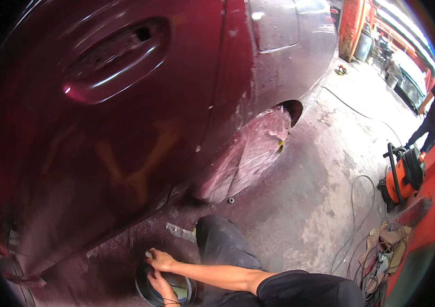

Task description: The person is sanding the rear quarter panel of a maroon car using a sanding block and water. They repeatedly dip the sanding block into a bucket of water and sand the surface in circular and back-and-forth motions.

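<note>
My right hand (161,260) reaches in over a round bucket (190,298) on the floor. Its fingers are closed on a small pale object (149,254) whose kind I cannot make out. Just below it, over the bucket's opening, my left hand (162,287) has its fingers bent together; anything inside them is hidden. Pale liquid or a light bottom shows within the dark rim. Before me rises a dark red car door (140,128) with a handle recess (115,61), my arms mirrored in its paint. Behind it, the rear panel (279,66) looks dull and greyish.
Plastic sheeting (248,158) covers the wheel. My bent knee (222,235) is beside the bucket. To the right stand an orange and black vacuum (401,176), a loose cable (353,225) and a pile of cardboard and cords (383,256). A person (432,120) stands farther back.
</note>
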Demonstrator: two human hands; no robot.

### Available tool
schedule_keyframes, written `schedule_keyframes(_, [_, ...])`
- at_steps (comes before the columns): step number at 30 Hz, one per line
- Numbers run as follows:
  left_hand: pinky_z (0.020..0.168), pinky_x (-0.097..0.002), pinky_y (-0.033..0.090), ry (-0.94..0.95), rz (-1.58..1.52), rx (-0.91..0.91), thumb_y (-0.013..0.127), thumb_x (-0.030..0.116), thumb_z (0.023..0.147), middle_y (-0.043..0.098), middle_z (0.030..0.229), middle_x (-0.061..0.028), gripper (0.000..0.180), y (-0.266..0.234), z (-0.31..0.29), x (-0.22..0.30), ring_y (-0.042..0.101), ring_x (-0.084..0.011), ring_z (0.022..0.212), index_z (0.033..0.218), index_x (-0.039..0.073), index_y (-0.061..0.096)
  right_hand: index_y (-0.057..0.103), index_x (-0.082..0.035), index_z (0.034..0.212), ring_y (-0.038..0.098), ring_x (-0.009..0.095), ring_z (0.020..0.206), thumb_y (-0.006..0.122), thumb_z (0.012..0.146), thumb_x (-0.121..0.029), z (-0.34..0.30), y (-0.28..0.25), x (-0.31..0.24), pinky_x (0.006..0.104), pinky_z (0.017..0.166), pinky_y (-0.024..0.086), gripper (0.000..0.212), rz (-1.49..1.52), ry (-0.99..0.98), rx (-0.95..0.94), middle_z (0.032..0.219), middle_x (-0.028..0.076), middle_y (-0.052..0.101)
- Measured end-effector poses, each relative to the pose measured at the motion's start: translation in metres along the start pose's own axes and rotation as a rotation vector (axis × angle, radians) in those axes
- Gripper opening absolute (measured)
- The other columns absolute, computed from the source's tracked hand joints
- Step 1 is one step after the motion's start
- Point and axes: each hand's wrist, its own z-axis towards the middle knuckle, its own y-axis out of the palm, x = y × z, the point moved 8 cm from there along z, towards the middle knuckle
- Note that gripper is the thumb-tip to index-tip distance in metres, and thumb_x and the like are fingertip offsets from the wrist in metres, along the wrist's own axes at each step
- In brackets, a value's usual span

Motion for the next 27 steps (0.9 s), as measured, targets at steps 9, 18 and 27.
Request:
schedule_keyframes(9, [0.111,-0.0482,0.046,0.181,0.755,-0.626,0.067,0.05,0.098,0.068,0.136,-0.0247,0.086,0.13,-0.036,-0.067,0.064,-0.038,0.127,0.163,0.001,0.041,0.059,-0.002,0.145,0.069,0.045,0.122,0.06,0.1,-0.038,-0.022,-0.004,-0.014,0.055,0.104,0.055,0.058,-0.373,-0.083,-0.34,0.129,0.03,0.072])
schedule_keyframes(18, [0.103,-0.053,0.047,0.298,0.942,-0.914,0.067,0.045,0.095,0.07,0.124,-0.0269,0.086,0.165,-0.065,-0.053,0.066,-0.0413,0.115,0.164,0.001,0.04,0.071,-0.001,0.133,0.071,0.044,0.122,0.066,0.096,-0.028,-0.051,0.016,0.021,0.0543,0.104,0.057,0.047,-0.353,-0.059,-0.364,0.127,0.027,0.074])
schedule_keyframes(27, [0.095,-0.0578,0.048,0.707,0.906,-1.237,0.067,0.04,0.093,0.072,0.112,-0.0292,0.086,0.24,-0.113,-0.027,0.069,-0.0447,0.103,0.164,0.0,0.04,0.06,-0.002,0.147,0.068,0.044,0.129,0.063,0.099,-0.029,-0.082,-0.078,0.062,0.0546,0.107,0.055,0.056,-0.399,0.163,0.02,0.139,0.026,0.07])
